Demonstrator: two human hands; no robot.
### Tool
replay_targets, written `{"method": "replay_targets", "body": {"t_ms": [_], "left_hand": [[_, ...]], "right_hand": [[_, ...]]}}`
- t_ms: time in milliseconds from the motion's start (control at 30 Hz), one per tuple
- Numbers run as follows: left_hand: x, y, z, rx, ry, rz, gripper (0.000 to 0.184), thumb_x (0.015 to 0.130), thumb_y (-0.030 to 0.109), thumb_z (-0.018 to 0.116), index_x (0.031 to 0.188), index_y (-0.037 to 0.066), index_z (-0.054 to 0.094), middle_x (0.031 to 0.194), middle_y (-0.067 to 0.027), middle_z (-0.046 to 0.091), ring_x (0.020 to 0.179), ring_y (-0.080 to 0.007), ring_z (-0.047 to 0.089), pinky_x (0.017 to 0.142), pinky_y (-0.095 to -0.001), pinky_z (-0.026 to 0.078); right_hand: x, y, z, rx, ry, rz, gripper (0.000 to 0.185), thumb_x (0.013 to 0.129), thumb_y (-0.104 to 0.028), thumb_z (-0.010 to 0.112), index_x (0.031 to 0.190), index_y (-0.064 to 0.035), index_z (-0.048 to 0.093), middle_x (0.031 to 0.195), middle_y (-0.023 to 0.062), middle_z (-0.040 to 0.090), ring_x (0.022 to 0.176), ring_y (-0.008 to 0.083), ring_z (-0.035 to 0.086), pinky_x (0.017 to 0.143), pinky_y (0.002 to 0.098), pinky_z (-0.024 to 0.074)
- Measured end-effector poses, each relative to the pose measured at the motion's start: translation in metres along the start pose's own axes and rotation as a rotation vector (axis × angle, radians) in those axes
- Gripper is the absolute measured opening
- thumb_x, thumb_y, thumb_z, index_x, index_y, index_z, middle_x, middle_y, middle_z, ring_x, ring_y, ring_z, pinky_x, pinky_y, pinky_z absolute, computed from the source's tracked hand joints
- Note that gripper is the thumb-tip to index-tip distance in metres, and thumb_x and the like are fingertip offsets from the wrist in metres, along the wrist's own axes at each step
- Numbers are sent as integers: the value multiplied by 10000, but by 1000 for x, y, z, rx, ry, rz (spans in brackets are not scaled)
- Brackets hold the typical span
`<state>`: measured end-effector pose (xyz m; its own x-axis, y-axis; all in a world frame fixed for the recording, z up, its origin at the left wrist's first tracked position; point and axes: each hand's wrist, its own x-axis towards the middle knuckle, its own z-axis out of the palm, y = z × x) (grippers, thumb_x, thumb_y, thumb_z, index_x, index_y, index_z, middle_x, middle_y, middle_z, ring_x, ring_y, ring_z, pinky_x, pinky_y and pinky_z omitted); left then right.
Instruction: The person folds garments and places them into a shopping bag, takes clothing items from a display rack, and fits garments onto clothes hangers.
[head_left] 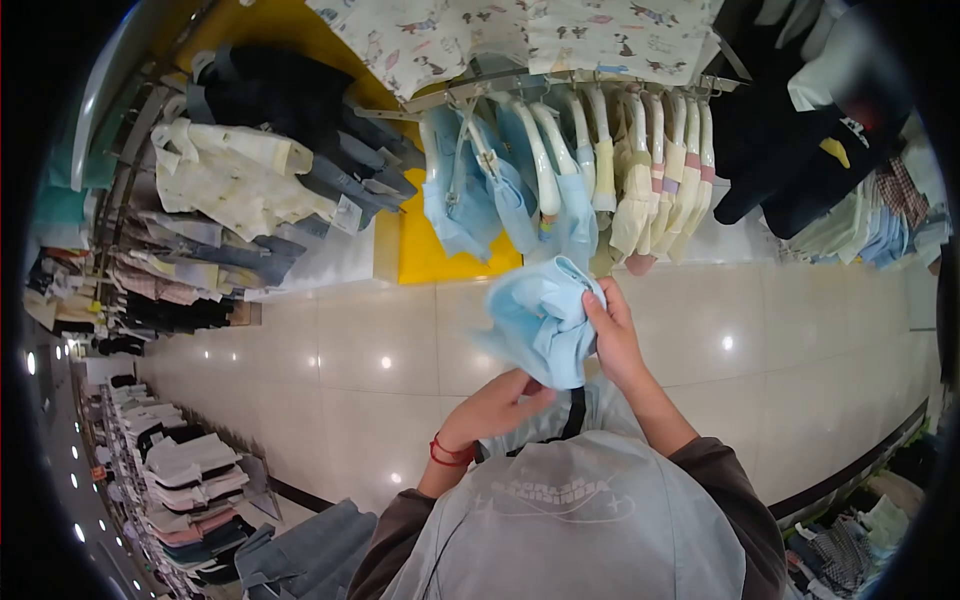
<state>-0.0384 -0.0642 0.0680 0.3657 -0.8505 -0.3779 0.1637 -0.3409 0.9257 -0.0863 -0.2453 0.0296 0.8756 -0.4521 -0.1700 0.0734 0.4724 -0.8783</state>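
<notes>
A light blue garment, bunched and partly blurred on its left side, hangs in front of my body. My right hand grips its right edge, thumb on top. Just below its lower edge is my left hand, with a red bracelet on the wrist. Its fingers are stretched out and slightly smeared; whether they touch the cloth I cannot tell. Straight ahead, light blue garments hang on white hangers beside cream and yellow garments on the same rail.
White printed clothes hang above the rail. To the left are a cream patterned shirt and dark clothes. Black garments hang at the right. Folded stacks lie at lower left. Tiled floor stretches between.
</notes>
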Motion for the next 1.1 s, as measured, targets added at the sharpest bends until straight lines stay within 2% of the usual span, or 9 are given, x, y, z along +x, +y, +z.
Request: {"method": "replay_targets", "body": {"t_ms": [67, 167, 267, 400, 500, 633, 833, 933, 1100], "left_hand": [[-6, 6, -8, 274, -88, -85, 461, 807, 81, 623, 1212, 23, 410, 1196, -121, 455, 1062, -220, 474, 926, -341, 384], [-7, -3, -12, 356, 571, 300, 566, 749, 105, 695, 1224, 16, 400, 1206, -151, 448, 1068, -253, 473, 932, -356, 379], [5, 26, -13, 521, 776, 444, 514, 738, 112, 704, 1155, -21, 435, 1144, -162, 492, 999, -261, 513, 909, -349, 395], [15, -2, -26, 265, 472, 287, 231, 797, 90, 624, 961, -46, 534, 828, -139, 580, 747, -204, 567, 744, -280, 455], [7, 1, -24, 188, 602, 289, 112, 838, 74, 548, 829, -38, 544, 633, -94, 531, 593, -142, 502, 592, -249, 427], [0, -19, -29, 174, 762, 259, 109, 862, 84, 510, 820, -15, 525, 635, -64, 509, 596, -104, 440, 553, -247, 381], [-19, -24, -52, 234, 875, 203, 184, 894, 143, 499, 808, -17, 529, 611, -99, 493, 568, -127, 443, 542, -264, 384], [-22, -29, -69, 345, 886, 159, 221, 905, 169, 497, 809, -25, 541, 625, -132, 514, 553, -196, 470, 548, -285, 397], [-21, -37, -101, 354, 975, 251, 232, 908, 179, 496, 852, -37, 558, 698, -169, 542, 602, -302, 498, 587, -313, 420]], "right_hand": [[4, -8, -8, 7, -73, 34, 176, 930, -225, 499, 974, -55, 508, 859, -22, 525, 789, 41, 467, 708, 195, 391], [4, -24, -12, -63, -240, 112, 175, 921, -193, 512, 1005, -40, 527, 891, -13, 542, 821, 51, 489, 734, 206, 406], [6, -23, -10, -97, -419, 192, 174, 916, -172, 518, 1010, -27, 535, 920, -6, 555, 840, 61, 500, 741, 219, 416], [6, -19, 2, -300, -564, 95, 132, 889, -131, 529, 987, -42, 538, 874, 4, 577, 783, 82, 537, 690, 225, 436], [9, -26, 9, -770, -472, -68, 155, 805, -112, 557, 955, -75, 544, 841, 67, 610, 765, 197, 589, 671, 302, 459], [13, -5, 9, -1250, -300, -217, 237, 677, -72, 578, 910, -92, 541, 744, 125, 601, 673, 284, 598, 624, 354, 479], [43, 36, -30, -1287, -308, -123, 198, 664, -101, 585, 856, -65, 550, 750, 115, 616, 721, 310, 596, 654, 377, 469], [71, 27, -36, -1075, -449, -43, 229, 680, -138, 601, 890, -56, 563, 736, 107, 613, 693, 278, 598, 644, 353, 465], [111, -5, -6, -1190, -828, 213, 306, 758, -196, 652, 1027, -80, 563, 793, 81, 602, 752, 188, 580, 678, 281, 445]]}}
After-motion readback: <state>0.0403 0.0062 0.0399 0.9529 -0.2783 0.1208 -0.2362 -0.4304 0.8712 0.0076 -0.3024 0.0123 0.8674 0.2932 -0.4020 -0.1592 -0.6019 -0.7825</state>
